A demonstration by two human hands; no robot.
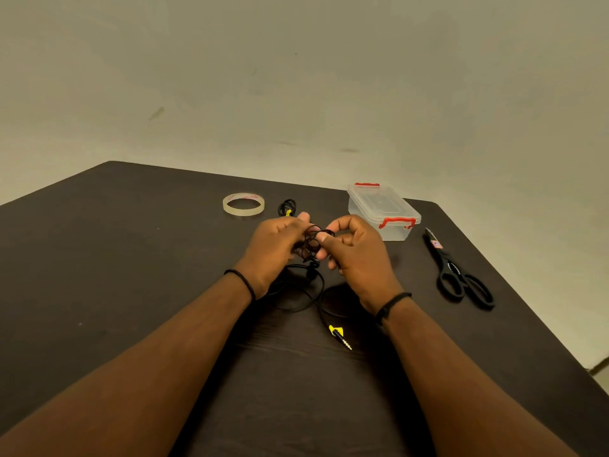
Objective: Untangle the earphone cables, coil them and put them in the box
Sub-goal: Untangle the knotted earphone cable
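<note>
Both hands meet above the middle of the dark table (131, 258), which has a matte surface with a faint wood grain. We see the left hand (275, 247) and the right hand (354, 255) with curled fingers, each pinching a small knot of the thin black earphone cable (311, 244) between them. From this knot the round, smooth cable hangs down and lies in loose loops on the table under the wrists, and it ends near us in a metal jack plug (342, 339) with a yellow tag. A second cable bundle (287, 207), black with a yellow mark, lies coiled behind the left hand. The box (384, 212) is clear plastic, rectangular, with red clips and its lid on; it stands just beyond the right hand. Left of the bundle lies a ring of transparent tape (244, 203). Black scissors (458, 275) lie to the right of the box, well apart from the hands. Thin dark bands circle both wrists.
</note>
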